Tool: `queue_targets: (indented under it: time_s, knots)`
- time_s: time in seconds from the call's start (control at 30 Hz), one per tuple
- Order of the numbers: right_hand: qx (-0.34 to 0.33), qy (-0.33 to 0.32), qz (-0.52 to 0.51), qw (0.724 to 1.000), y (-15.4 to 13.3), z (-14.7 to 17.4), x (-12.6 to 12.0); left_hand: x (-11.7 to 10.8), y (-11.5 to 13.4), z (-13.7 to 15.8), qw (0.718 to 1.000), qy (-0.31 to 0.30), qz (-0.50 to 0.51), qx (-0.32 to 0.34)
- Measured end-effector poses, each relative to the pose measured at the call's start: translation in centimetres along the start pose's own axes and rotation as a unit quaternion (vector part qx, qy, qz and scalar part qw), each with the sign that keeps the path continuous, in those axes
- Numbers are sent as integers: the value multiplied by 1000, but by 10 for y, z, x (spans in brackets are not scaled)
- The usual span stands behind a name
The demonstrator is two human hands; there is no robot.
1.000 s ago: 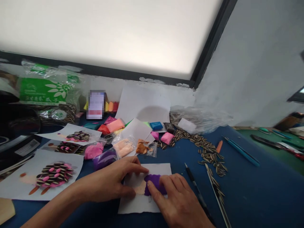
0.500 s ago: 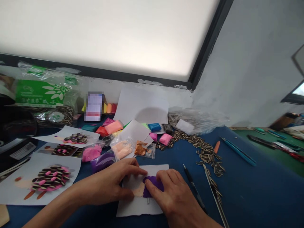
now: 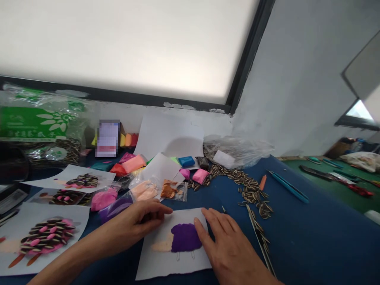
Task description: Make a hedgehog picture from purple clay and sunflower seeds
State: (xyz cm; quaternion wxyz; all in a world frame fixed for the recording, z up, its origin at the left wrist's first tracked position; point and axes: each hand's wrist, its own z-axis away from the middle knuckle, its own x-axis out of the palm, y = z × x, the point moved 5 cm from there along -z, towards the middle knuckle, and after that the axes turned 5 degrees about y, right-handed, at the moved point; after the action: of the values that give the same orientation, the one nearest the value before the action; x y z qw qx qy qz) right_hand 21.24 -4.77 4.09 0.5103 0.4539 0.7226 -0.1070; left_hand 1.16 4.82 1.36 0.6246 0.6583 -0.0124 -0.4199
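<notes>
A sheet of white paper lies on the table in front of me. Flattened purple clay covers the body of a figure on it, with peach clay at its left and small legs drawn below. My left hand rests at the sheet's upper left edge, index finger stretched out, the other fingers loosely bent, holding nothing. Spread fingers of my right hand lie flat along the sheet's right side, beside the purple clay. Under that hand a pen is mostly hidden.
Finished sunflower-seed hedgehog pictures lie at left. Bagged clay in several colours, such as pink and brown, sits behind the paper. Loose sunflower seeds, tweezers and a blue craft knife are at right.
My right hand has moved off the purple clay to the sheet's right edge, its fingers now spread. My left hand has drawn back toward the upper left edge, uncovering the figure.
</notes>
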Motion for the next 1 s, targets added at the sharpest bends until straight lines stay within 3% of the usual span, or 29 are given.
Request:
queue_targets:
  time_s: [0.33,0.6,0.8,1.0]
  knots:
    - [1,80,33,996,-11,3,9,7,7,2,998,11,-38,59]
    - [-52,28,30,998,-7,-3,8,5,17,3,996,9,-49,79]
    - [-29,3,-43,999,-7,-6,14,4,15,4,997,4,-48,64]
    - [0,-102,-138,985,-6,-15,19,4,3,2,999,-2,-17,40]
